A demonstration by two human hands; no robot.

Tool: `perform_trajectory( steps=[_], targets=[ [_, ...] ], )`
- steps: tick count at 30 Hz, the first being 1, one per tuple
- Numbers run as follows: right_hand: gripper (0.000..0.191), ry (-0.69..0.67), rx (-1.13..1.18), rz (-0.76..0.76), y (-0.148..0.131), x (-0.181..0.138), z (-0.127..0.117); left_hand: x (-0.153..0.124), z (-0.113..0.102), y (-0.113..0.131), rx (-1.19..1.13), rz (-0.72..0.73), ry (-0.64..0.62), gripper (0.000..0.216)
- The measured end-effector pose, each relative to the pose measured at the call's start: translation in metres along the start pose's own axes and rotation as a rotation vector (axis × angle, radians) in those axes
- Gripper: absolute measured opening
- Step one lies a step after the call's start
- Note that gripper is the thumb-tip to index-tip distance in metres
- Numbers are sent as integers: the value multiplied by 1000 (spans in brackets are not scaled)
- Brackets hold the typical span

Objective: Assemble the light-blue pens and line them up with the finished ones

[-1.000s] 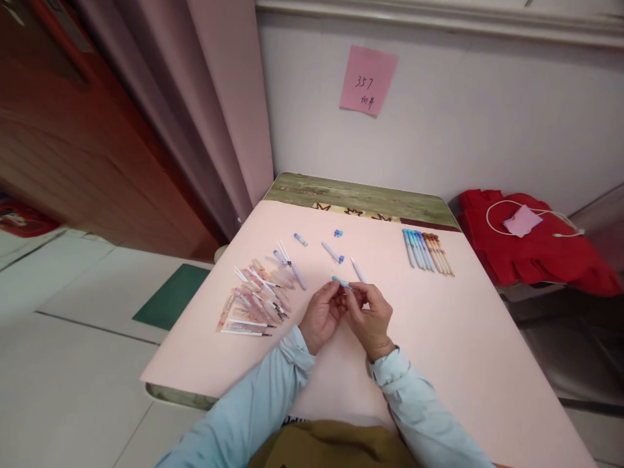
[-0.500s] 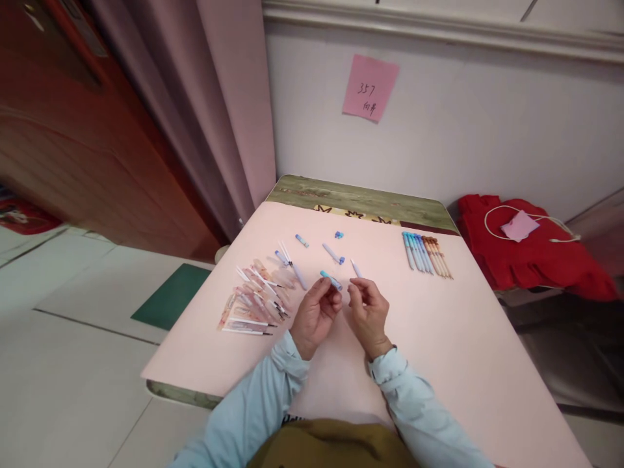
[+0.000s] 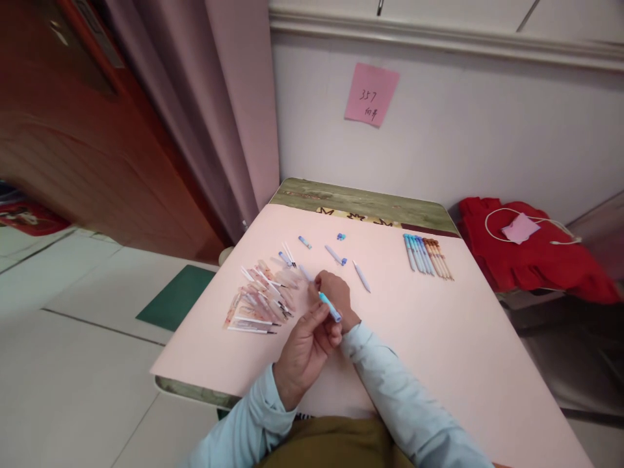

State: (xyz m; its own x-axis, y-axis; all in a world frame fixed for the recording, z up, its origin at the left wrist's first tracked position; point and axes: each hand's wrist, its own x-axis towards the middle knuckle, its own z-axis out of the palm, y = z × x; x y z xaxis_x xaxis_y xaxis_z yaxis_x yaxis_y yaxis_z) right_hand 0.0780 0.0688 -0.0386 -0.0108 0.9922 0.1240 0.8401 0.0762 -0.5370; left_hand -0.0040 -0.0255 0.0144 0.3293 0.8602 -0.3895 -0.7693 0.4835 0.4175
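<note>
My left hand is closed on a short blue pen barrel, tilted, with a pale tip at its upper end. Just beyond it, my right hand reaches across to the left, its fingers curled at the near end of a lavender pen barrel; the fingertips are partly hidden. To the right lies a lavender barrel with a white tip. Farther back are another lavender barrel beside a small blue piece, a second blue piece and a short blue barrel.
A pile of clear pinkish pen parts and white refills covers the table's left side. Blue and brown pens lie in a row at the back right. A red cloth with a cord is beyond the table's right edge.
My right hand has moved left, leaving the white-tipped lavender barrel on the table, and now reaches the other lavender barrel. My left hand has drawn nearer to me with the blue barrel.
</note>
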Motion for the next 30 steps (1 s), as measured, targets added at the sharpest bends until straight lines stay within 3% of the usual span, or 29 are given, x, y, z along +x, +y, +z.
perform_trajectory(
  steps=[6, 9, 13, 22, 30],
  targets=[
    [17, 297, -6, 203, 66, -5, -57, 46, -1, 9, -13, -5, 117, 8],
    [20, 292, 13, 271, 93, -10, -69, 82, 3, 20, -9, 19, 94, 12],
    [21, 291, 44, 298, 103, -15, -65, 111, 1, 30, 3, 48, 26, 16],
    [29, 292, 71, 297, 108, -18, -62, 111, -23, 26, 37, -19, -35, 11],
    [40, 450, 406, 349, 127, -17, -59, 111, -23, 24, 57, -7, -34, 7]
  ],
)
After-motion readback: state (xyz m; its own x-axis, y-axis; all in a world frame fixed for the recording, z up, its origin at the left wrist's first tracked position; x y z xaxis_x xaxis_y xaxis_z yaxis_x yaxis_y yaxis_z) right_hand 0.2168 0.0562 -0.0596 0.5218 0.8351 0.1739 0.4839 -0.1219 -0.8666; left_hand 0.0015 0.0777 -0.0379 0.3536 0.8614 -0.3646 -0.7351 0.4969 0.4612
